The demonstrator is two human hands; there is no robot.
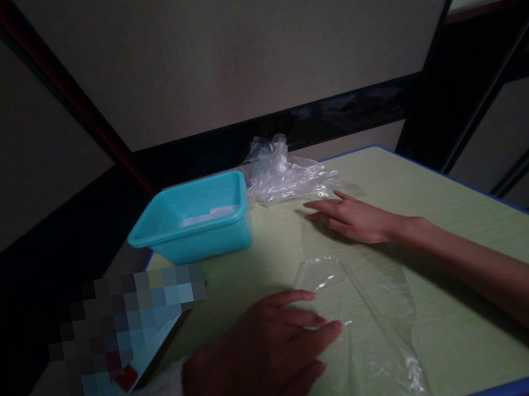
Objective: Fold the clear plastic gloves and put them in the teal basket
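Note:
A clear plastic bag [370, 315] lies flat on the pale green table [454, 240]. My left hand [270, 352] rests at the bag's left edge, fingers apart, fingertips touching the film. My right hand [353, 217] lies flat on the table past the bag's far end, fingers stretched toward a crumpled pile of clear plastic bags [285, 174]. Neither hand grips anything.
A turquoise plastic tub [197, 219] stands at the table's far left with something pale inside. The crumpled bags lie just right of it. The table has a blue rim [480, 395]. Dark frame bars and grey panels stand behind. A blurred patch covers the lower left.

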